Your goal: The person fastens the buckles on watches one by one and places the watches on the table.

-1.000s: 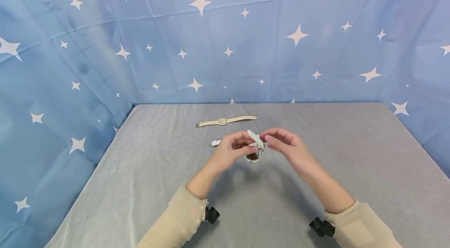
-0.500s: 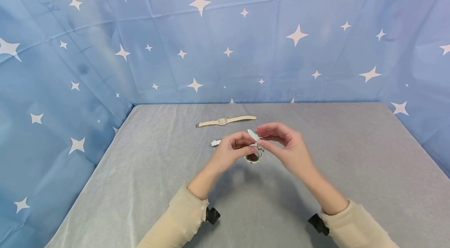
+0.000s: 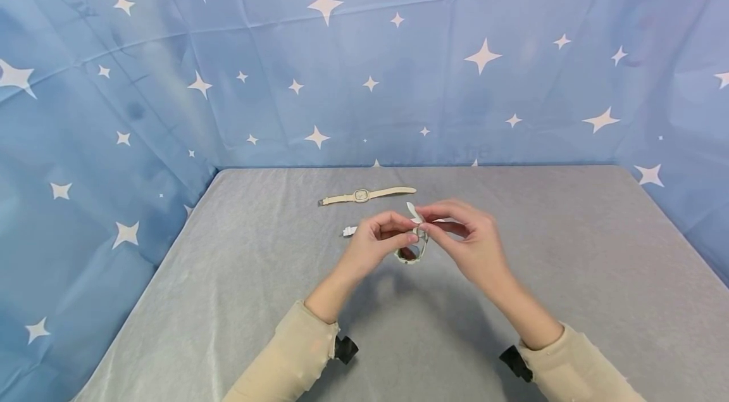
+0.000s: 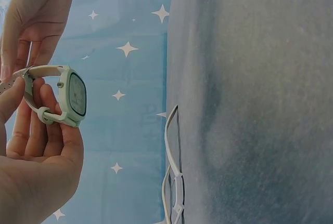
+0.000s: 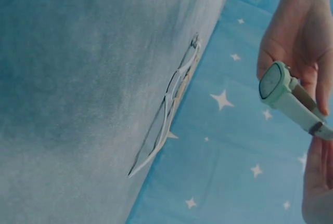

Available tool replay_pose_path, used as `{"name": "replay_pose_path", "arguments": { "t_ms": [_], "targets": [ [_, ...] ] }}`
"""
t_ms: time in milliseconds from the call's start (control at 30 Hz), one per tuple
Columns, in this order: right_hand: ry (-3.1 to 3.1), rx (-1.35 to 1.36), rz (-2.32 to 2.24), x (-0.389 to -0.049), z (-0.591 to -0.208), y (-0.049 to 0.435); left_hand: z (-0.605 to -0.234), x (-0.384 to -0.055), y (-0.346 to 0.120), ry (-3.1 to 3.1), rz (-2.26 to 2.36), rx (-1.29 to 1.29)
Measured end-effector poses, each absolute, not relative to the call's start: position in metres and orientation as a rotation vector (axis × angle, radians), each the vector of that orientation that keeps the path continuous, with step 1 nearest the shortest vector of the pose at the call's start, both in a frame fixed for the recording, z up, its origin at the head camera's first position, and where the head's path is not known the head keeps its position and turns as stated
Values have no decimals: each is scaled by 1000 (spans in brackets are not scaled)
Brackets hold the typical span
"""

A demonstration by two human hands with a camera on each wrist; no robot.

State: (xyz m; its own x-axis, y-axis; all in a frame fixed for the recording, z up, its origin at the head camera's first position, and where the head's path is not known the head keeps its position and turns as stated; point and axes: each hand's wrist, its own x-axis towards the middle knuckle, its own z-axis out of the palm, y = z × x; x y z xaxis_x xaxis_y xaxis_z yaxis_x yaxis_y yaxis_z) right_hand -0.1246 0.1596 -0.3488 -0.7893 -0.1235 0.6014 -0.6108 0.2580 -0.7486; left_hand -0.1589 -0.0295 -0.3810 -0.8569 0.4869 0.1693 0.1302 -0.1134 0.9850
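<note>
A pale green wristwatch (image 3: 420, 247) is held up off the table, its strap bent into a loop through the buckle. My left hand (image 3: 373, 238) grips the strap between thumb and fingers; in the left wrist view its fingers (image 4: 54, 138) lie inside the loop behind the square case. From the right, my right hand (image 3: 469, 234) pinches the strap close to the buckle. The strap's free end sticks up between both hands in the head view. In the right wrist view the watch face (image 5: 271, 82) points away from the hands, and the right fingertips are partly cut off by the frame.
Behind the hands, a beige watch (image 3: 361, 196) lies stretched out on the grey cloth-covered table (image 3: 256, 301). Nearer, a white watch (image 3: 349, 232) also lies there, mostly hidden by the hands. A blue star-patterned curtain (image 3: 398, 54) borders the table's back and sides.
My right hand has closed in on the strap and now pinches it by the buckle. The strap's free end points up more steeply. My left hand has barely moved.
</note>
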Motion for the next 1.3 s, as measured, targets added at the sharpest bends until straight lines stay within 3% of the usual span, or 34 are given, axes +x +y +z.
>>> {"name": "replay_pose_path", "arguments": {
  "t_ms": [1300],
  "targets": [
    [-2216, 685, 1424, -126, -350, 171, -379, -158, -30, 1958, 2103, 604]
  ]
}}
